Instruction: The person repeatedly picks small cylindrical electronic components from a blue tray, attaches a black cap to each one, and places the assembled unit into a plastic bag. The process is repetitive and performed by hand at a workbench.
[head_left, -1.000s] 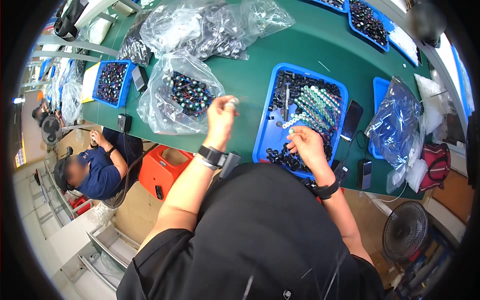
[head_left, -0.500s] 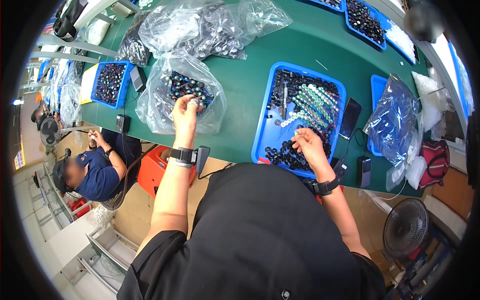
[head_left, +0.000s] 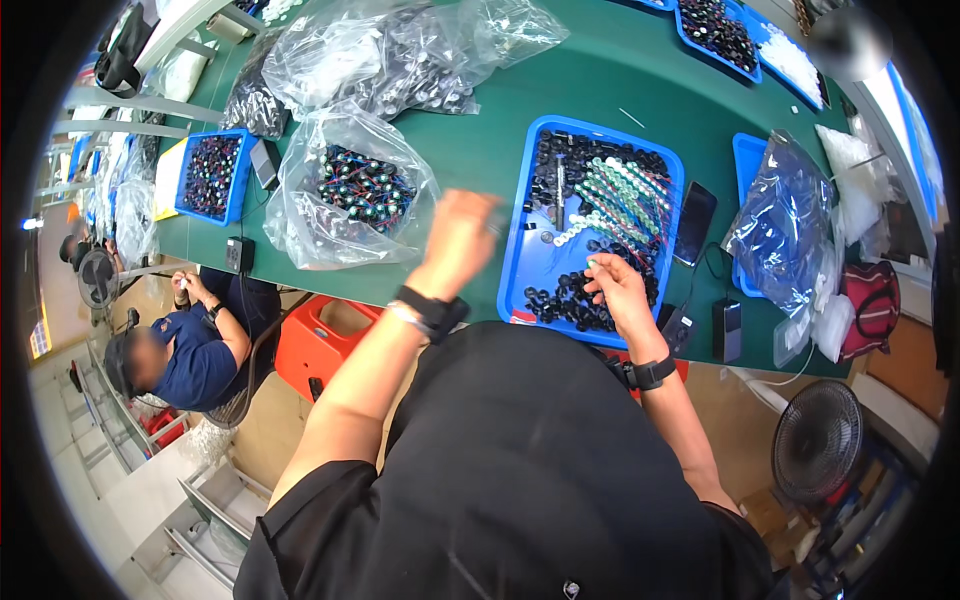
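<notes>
My left hand point(head_left: 462, 238) is over the green table between the plastic bag and the blue tray, its fingers smeared by motion. Over the front part of the blue tray point(head_left: 513, 225), my right hand point(head_left: 618, 288) pinches a small pale-green piece point(head_left: 592, 264) between thumb and fingertips. Rows of pale-green round parts with thin coloured wires point(head_left: 618, 195) lie in the tray. Around them are black round caps point(head_left: 575, 303), and a pen-like tool point(head_left: 560, 190) lies at the left side. The open clear bag point(head_left: 300, 215) holds a heap of black parts with wires point(head_left: 365, 190).
Large filled plastic bags point(head_left: 350, 60) lie at the back left. Right of the tray are a phone point(head_left: 695, 222), a small black device point(head_left: 727, 330) with a cable, and a clear bag point(head_left: 780, 215) over another blue tray. A co-worker point(head_left: 200, 345) sits at the left.
My left hand has left the parts in the clear bag and moved right, toward the blue tray. My right hand stays over the tray, still pinching. The view has shifted slightly.
</notes>
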